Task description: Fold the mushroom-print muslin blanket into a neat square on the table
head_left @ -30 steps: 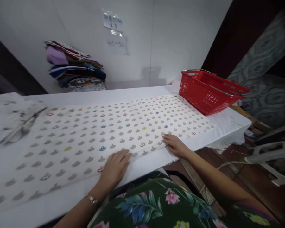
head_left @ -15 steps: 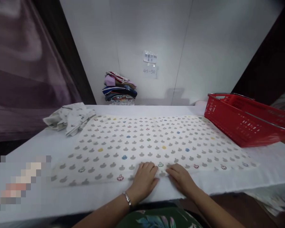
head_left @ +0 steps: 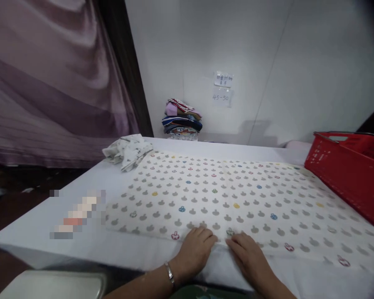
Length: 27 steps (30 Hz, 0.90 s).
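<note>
A pixelated patch (head_left: 77, 214) hides the table (head_left: 34, 238) left of the cloth (head_left: 224, 199); the red basket (head_left: 349, 174) is cut off at right.

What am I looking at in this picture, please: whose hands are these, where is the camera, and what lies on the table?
No machine here: a person works with two bare hands, and the single picture comes from a camera on their head, looking forward and down. The left hand and right hand lie flat, side by side, on the near edge of a spread patterned cloth, gripping nothing. It lies on a white table. Farther off are a crumpled cloth, a stack of folded fabrics by the wall, and a red basket at the right.
</note>
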Tool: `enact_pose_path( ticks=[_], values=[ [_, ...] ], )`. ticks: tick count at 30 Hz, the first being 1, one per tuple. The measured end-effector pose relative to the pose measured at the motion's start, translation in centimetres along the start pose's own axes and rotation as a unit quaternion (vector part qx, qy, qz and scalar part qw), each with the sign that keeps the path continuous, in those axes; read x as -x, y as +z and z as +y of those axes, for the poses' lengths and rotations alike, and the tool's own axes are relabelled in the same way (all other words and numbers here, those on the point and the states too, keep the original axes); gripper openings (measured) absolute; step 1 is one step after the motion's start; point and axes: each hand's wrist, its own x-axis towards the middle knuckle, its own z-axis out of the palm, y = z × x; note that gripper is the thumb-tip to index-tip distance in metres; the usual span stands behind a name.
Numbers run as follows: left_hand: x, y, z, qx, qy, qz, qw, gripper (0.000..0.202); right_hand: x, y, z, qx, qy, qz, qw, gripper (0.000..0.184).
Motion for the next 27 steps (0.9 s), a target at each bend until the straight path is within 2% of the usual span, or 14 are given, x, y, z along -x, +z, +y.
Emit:
enact_pose_path(
  ticks=[3,6,9,13,17,19,21,23,25,27],
  values=[
    [0.9,0.1,-1.0,-0.006,-0.001,0.004,1.000,0.017,0.4,0.5,0.6,-0.018,-0.022,-0.004,1.000,0.028],
    [1.9,-0.2,-2.9,-0.017,-0.040,0.030,0.999,0.016,0.5,0.7,1.2,-0.020,-0.053,0.003,0.998,0.034],
    [3.2,-1.5,-5.1,-0.028,-0.099,0.051,0.993,0.021,0.0,1.1,1.0,-0.012,-0.047,-0.006,0.999,0.037],
    [5.5,-3.5,-8.4,-0.070,-0.179,0.073,0.979,0.033,-1.1,1.4,-1.0,-0.025,-0.035,-0.033,0.999,0.039],
    [9.3,-5.3,-12.5,-0.135,-0.258,0.095,0.952,0.040,-2.6,0.1,-1.9,-0.084,-0.046,-0.104,0.990,0.030],
    [11.5,-6.2,-14.7,-0.153,-0.295,0.089,0.939,0.037,-3.6,-1.1,-1.0,-0.133,-0.021,-0.129,0.982,0.027],
    [13.5,-7.2,-16.6,-0.162,-0.335,0.081,0.924,0.038,-4.8,-1.9,0.9,-0.150,0.022,-0.107,0.983,0.027],
    [14.8,-8.1,-18.1,-0.166,-0.379,0.081,0.907,0.039,-5.8,-1.9,3.1,-0.108,0.079,-0.073,0.988,0.030],
    [15.1,-8.9,-19.1,-0.162,-0.410,0.104,0.891,0.038,-6.5,-1.2,4.8,-0.042,0.124,-0.083,0.988,0.037],
    [14.1,-9.5,-19.5,-0.145,-0.413,0.149,0.887,0.036,-6.8,-0.1,5.5,-0.002,0.133,-0.133,0.982,0.048]
  ],
)
